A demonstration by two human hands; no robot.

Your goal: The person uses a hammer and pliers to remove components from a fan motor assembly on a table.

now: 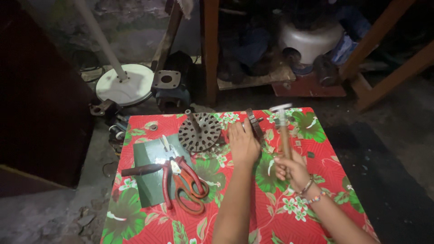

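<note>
My left hand (243,143) rests on a dark round metal part (254,122) standing on edge on the table, steadying it. My right hand (293,168) grips the wooden handle of a hammer (283,131), its metal head raised and blurred above the table's far right. A round slotted metal disc (199,132) lies flat just left of my left hand. The table wears a red floral cloth (280,212).
Red-handled scissors (187,185), red-handled pliers (167,174) and a dark rod (141,170) lie on a green sheet (151,190) at the left. Behind the table stand a white round fan base (125,84), a wooden post (209,49) and cluttered shelves.
</note>
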